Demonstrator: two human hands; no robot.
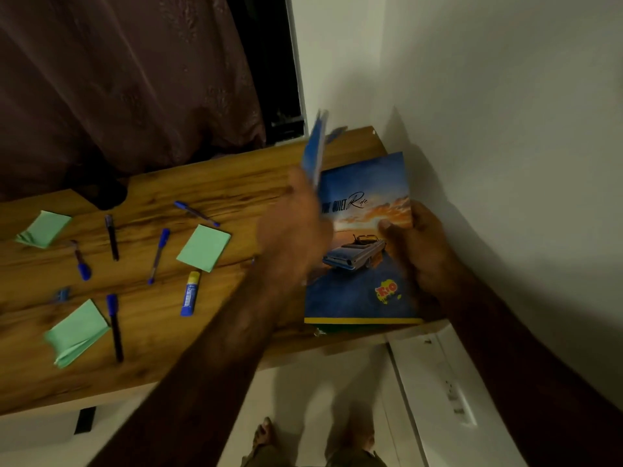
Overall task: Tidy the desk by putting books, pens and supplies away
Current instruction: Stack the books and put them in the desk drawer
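A notebook (pixel 360 291) with a blue car and sunset cover lies at the right end of the wooden desk (pixel 209 190), on top of other books. My right hand (pixel 421 251) grips its right edge, thumb on the cover. My left hand (pixel 293 234), blurred by motion, holds a thin blue book (pixel 315 153) nearly upright above the stack's left side. Several pens (pixel 158 256) lie scattered on the desk's left half, along with a blue and yellow glue stick (pixel 190 293) and three green sticky-note pads (pixel 204 247).
A white wall runs close along the desk's right end. A dark curtain (pixel 128 89) hangs behind the desk. A small blue clip or sharpener (pixel 62 294) lies near the left. Below the desk edge are a pale floor, my feet and a white unit (pixel 438 382).
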